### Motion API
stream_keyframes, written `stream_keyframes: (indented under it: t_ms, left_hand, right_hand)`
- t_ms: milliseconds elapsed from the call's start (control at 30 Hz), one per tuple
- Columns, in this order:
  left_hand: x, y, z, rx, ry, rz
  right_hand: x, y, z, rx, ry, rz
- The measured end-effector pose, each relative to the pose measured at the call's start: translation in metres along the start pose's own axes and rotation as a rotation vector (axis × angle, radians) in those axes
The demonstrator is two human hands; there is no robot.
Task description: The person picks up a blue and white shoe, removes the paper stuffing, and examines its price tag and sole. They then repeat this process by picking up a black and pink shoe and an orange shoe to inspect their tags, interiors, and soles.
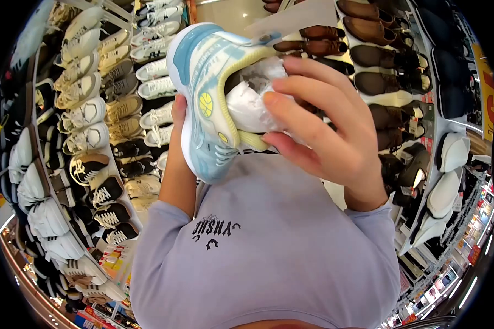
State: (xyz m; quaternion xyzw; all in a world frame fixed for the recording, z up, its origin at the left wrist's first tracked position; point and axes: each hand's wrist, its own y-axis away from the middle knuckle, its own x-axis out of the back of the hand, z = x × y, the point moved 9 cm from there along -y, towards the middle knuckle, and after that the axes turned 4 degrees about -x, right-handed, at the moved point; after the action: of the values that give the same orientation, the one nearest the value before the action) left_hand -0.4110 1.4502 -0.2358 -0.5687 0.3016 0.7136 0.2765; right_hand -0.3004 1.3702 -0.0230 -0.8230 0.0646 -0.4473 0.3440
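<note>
While the left hand (pixel 179 107) grips the sneaker (pixel 206 77) in front of the shirt (pixel 291 236), the right hand (pixel 335 120) has its fingers around crumpled paper (pixel 247 107) that's neither fully in nor out, I'd say.

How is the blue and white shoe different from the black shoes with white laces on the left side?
The blue and white shoe is pale, with yellow edging; the black shoes are dark.
The blue and white shoe is held up by the left hand; the black shoes sit in the display.
The blue and white shoe looks bigger here, probably because it is nearer.
All have light laces.
</note>
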Motion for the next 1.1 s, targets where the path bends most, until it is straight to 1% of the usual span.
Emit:
stream_keyframes:
  t_ms: [67, 133, 200, 233, 267, 333, 367, 400, 500, 567, 600, 667, 700, 733, 800, 833, 867, 933, 967, 1000, 1033, 1067, 1100]
  left_hand:
    - [-0.007, -0.021, 0.002, -0.022, 0.018, -0.037]
    - [-0.02, -0.041, 0.002, -0.022, 0.002, -0.053]
    - [-0.033, -0.061, 0.002, -0.054, -0.108, -0.049]
    - [-0.045, -0.066, -0.008, 0.049, 0.179, -0.181]
    - [-0.034, -0.075, -0.006, -0.005, -0.145, -0.141]
    - [-0.043, -0.079, -0.013, -0.039, -0.5, 0.191]
    - [-0.071, -0.097, -0.023, 0.036, -0.443, -0.184]
    - [-0.057, -0.106, -0.029, 0.099, -0.093, 0.101]
    - [-0.049, -0.129, -0.029, 0.153, -0.175, 0.112]
    - [-0.039, -0.143, -0.026, 0.194, -0.279, 0.116]
    - [-0.03, -0.153, -0.021, 0.198, -0.271, 0.115]
    - [-0.029, -0.172, -0.018, 0.276, -0.388, -0.124]
    - [-0.025, -0.178, -0.013, 0.281, -0.468, -0.108]
    - [-0.021, -0.184, -0.011, 0.291, -0.458, -0.104]
    - [-0.009, -0.204, -0.003, 0.305, -0.582, -0.113]
    - [-0.001, -0.216, 0.002, 0.288, -0.65, -0.155]
    - [-0.004, -0.225, 0.005, 0.308, -0.641, -0.169]
    - [-0.027, -0.252, 0.021, 0.228, -0.775, -0.28]
    - [-0.036, -0.264, 0.032, 0.197, -0.845, -0.276]
    - [-0.037, -0.279, 0.046, 0.143, -0.937, -0.303]
    - [-0.046, -0.292, 0.058, 0.133, -1.012, -0.349]
    - [-0.065, -0.302, 0.069, 0.115, -1.085, -0.388]
    - [-0.084, -0.312, 0.082, 0.06, -1.136, -0.434]
  right_hand:
    - [0.008, 0.0, 0.022, -0.052, 0.064, 0.012]
    - [0.011, -0.001, 0.041, -0.047, 0.025, 0.079]
    - [0.02, -0.002, 0.062, -0.067, -0.025, 0.174]
    - [0.022, -0.005, 0.072, -0.1, -0.06, 0.202]
    - [0.024, -0.005, 0.079, -0.105, -0.049, 0.213]
    - [0.007, -0.004, 0.096, -0.168, -0.133, 0.011]
    - [0.002, 0.0, 0.105, -0.195, -0.185, -0.075]
    - [-0.001, 0.005, 0.113, -0.196, -0.174, -0.135]
    - [0.006, 0.005, 0.136, -0.252, -0.142, -0.17]
    - [0.006, -0.001, 0.146, -0.184, -0.201, -0.206]
    - [0.005, -0.004, 0.152, -0.188, -0.196, -0.211]
    - [-0.011, -0.006, 0.162, -0.21, -0.335, -0.334]
    - [-0.015, -0.008, 0.168, -0.248, -0.412, -0.276]
    - [-0.016, -0.011, 0.173, -0.262, -0.412, -0.28]
    - [-0.034, -0.014, 0.189, -0.372, -0.387, -0.507]
    - [-0.041, -0.015, 0.197, -0.435, -0.404, -0.553]
    - [-0.043, -0.018, 0.203, -0.457, -0.39, -0.547]
    - [-0.057, -0.014, 0.219, -0.571, -0.33, -0.686]
    - [-0.059, -0.018, 0.226, -0.593, -0.31, -0.673]
    - [-0.049, -0.033, 0.23, -0.503, -0.204, -0.508]
    - [-0.038, -0.047, 0.232, -0.405, -0.095, -0.351]
    - [-0.04, -0.051, 0.236, -0.414, -0.071, -0.352]
    - [-0.03, -0.056, 0.244, -0.499, -0.068, -0.217]
